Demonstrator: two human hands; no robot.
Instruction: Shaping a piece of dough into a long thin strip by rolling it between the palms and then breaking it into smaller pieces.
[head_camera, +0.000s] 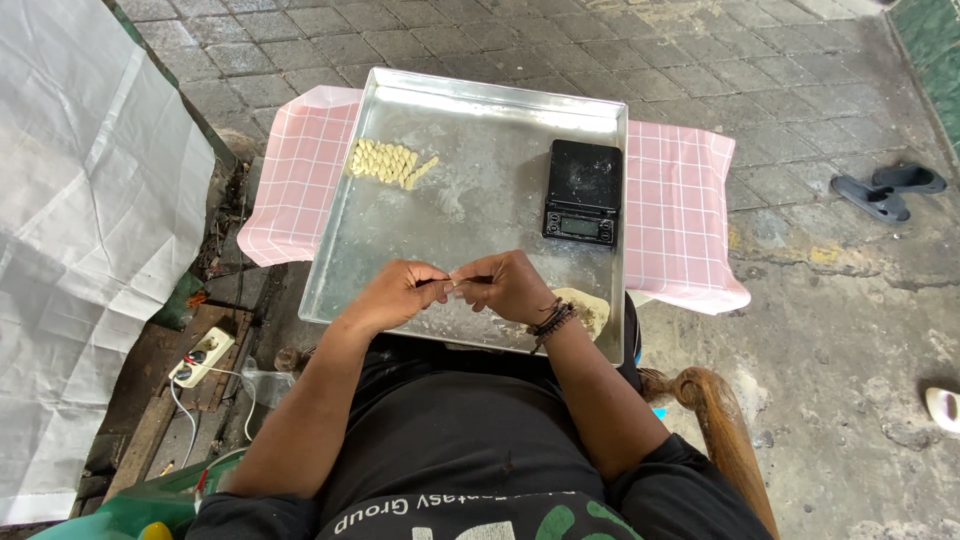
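My left hand (398, 293) and my right hand (512, 287) meet over the near part of a large metal tray (480, 120), fingertips pinched together on a small piece of pale dough (449, 287). A flat lump of dough (590, 308) lies on the tray just behind my right wrist, which wears dark bracelets. A cluster of several small shaped dough pieces (390, 162) sits at the tray's far left. A black digital scale (583, 192) rests at the tray's far right.
The tray lies on a pink checked cloth (680, 210) over a low support on paved ground. A white sheet (80, 230) hangs at the left, a power strip (203, 356) below it. Dark sandals (885, 190) lie at the right, a wooden chair arm (725, 430) near my right elbow.
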